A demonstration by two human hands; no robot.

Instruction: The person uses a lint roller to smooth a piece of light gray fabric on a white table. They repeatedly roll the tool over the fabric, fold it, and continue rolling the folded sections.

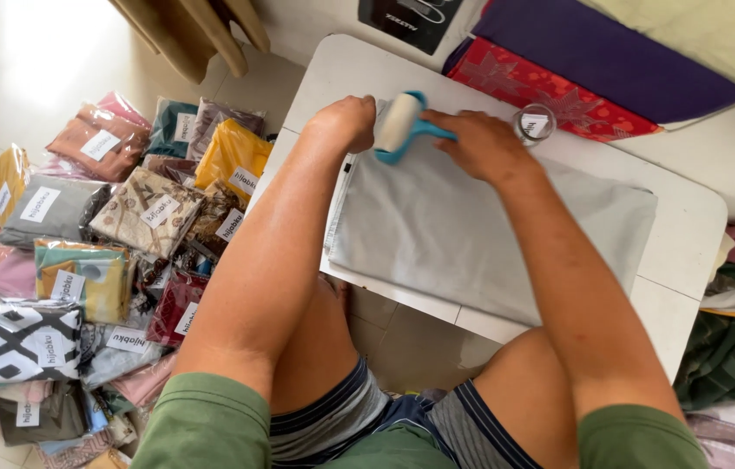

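A home packing corner for a small clothing trade; a low white table [688,226] on tiled floor [29,61]; left of the table, bagged, labelled folded scarves [115,252]; behind it, stacked fabrics [602,61].

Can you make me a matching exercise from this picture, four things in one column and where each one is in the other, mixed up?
Things:
1. lint roller
2. grey folded cloth
3. small glass jar
4. bagged cloths

Places:
A. piled on the floor beside the table
B. held in the right hand
C. spread flat on the white table
D. standing on the table by the red patterned fabric

Pairs: 1-B, 2-C, 3-D, 4-A
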